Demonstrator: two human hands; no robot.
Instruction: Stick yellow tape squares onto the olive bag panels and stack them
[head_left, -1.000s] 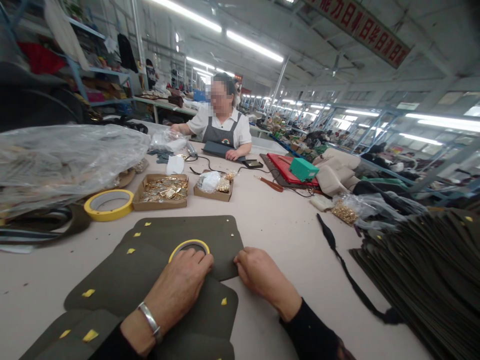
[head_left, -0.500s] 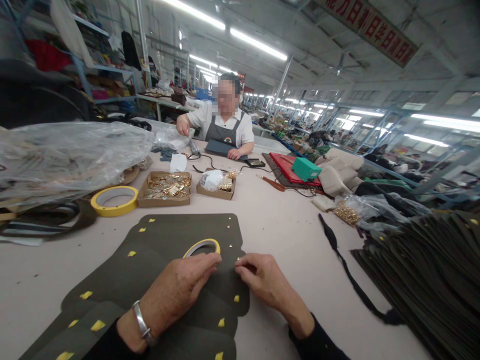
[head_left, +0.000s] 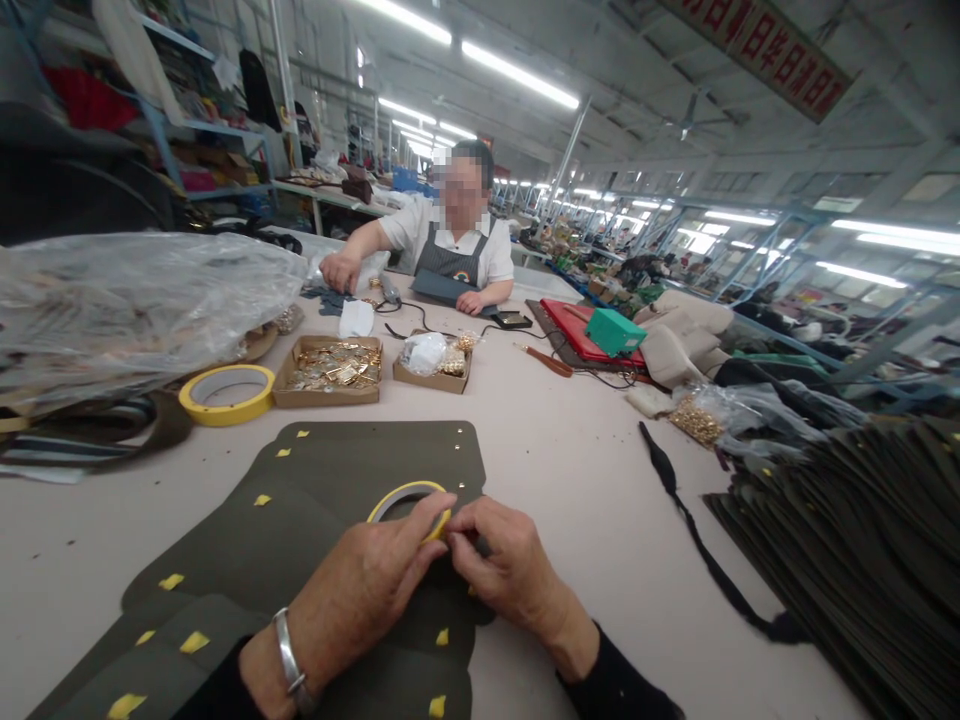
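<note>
My left hand [head_left: 360, 575] grips a roll of yellow tape [head_left: 409, 488], its thumb and fingers closed on the near right side of the ring. My right hand [head_left: 514, 565] is closed in a pinch at the roll's right edge, where the tape's edge meets its fingertips; the pinched bit is mostly hidden. Beneath both hands lie overlapping dark olive sheet pieces [head_left: 360, 450]. Small yellow tape bits [head_left: 262, 500] are stuck along their edges, and small shiny metal studs [head_left: 460, 485] line the upper right edge.
Beyond the pieces stand a carton of gold-coloured metal parts [head_left: 330, 398], a smaller carton [head_left: 431, 380] and a second yellow tape roll [head_left: 229, 410]. A stack of dark olive pieces [head_left: 847, 540] and a black strap [head_left: 690, 530] lie right. A co-worker [head_left: 457, 255] sits opposite.
My right hand has moved left from the studded edge of the piece to the tape roll. My left hand still holds the roll. The co-worker's reaching hand has moved left and down.
</note>
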